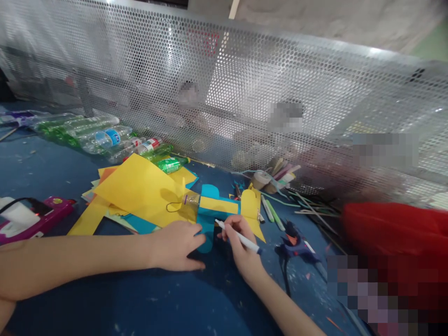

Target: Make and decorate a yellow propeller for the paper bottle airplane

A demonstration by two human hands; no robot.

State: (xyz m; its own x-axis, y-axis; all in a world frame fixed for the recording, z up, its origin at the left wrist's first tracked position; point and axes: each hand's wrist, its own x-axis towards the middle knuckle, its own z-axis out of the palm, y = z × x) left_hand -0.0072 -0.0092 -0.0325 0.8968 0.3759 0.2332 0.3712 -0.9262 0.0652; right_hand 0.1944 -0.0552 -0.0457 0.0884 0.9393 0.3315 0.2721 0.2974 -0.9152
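My right hand [241,247] grips a white marker with a blue cap [240,236], its tip touching a teal paper cut-out [210,212] on the blue table [140,298]. My left hand [177,245] rests on the near edge of the same cut-out, fingers curled down and pressing it flat. A small clear bottle [191,201] with yellow paper strips [219,204] lies across the teal shape. A yellow folded piece [251,205] sits at its right end.
Large yellow paper sheets [138,189] lie left of the cut-out. Plastic bottles [105,137] line the perforated metal screen [245,93]. A purple glue gun [38,217] is at the left, a dark glue gun [296,240], pens and tape rolls [268,179] at the right. A red sleeve [395,233] fills the right edge.
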